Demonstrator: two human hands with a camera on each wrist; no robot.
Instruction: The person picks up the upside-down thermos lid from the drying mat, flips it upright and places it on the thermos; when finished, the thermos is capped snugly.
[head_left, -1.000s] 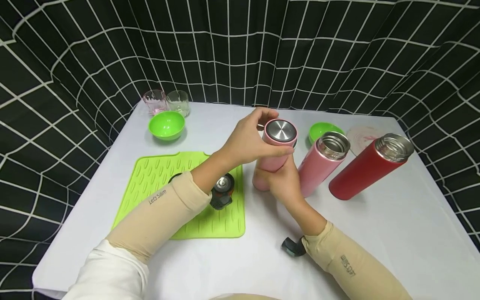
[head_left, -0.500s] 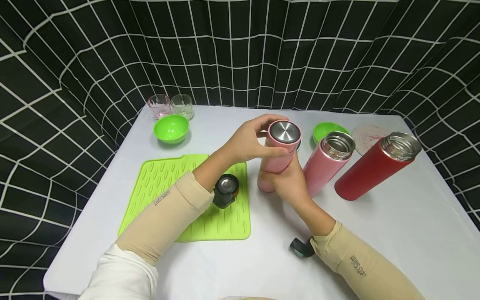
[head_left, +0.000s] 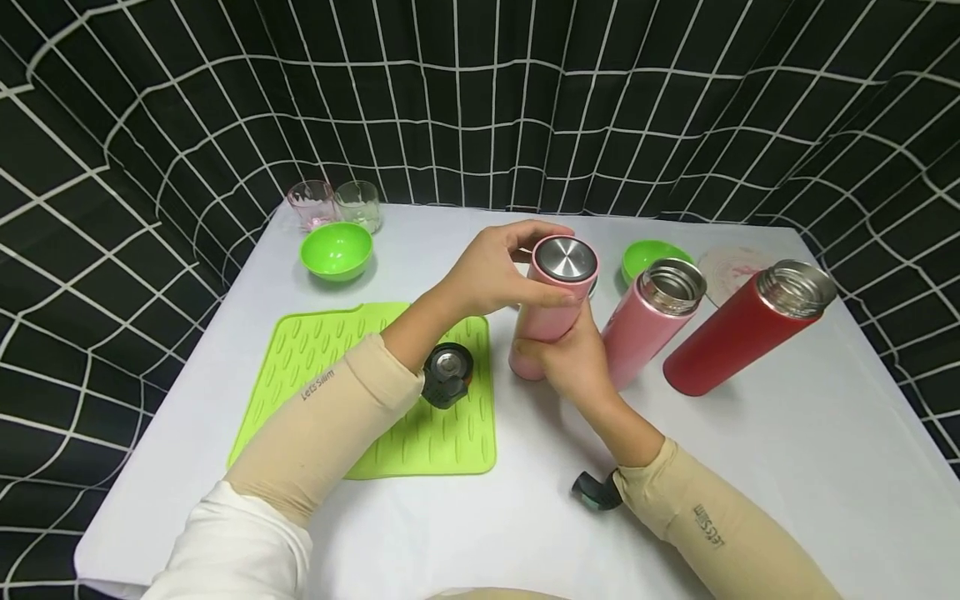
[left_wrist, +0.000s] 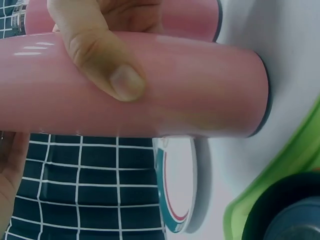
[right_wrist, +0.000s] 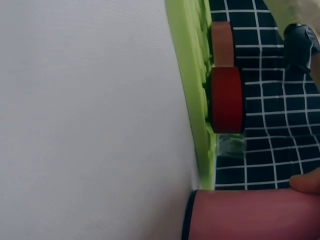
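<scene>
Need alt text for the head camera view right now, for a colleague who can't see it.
Two hands hold an upright capped pink flask on a white table: the left hand grips its cap, the right hand its body. Right of it stand an open pink flask and an open red flask; left lies a green mat.

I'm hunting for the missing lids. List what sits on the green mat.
In the head view the green mat shows only a black steel-centred cap. The left forearm hides part of the mat. The right wrist view shows a red lid and a pink lid there.
</scene>
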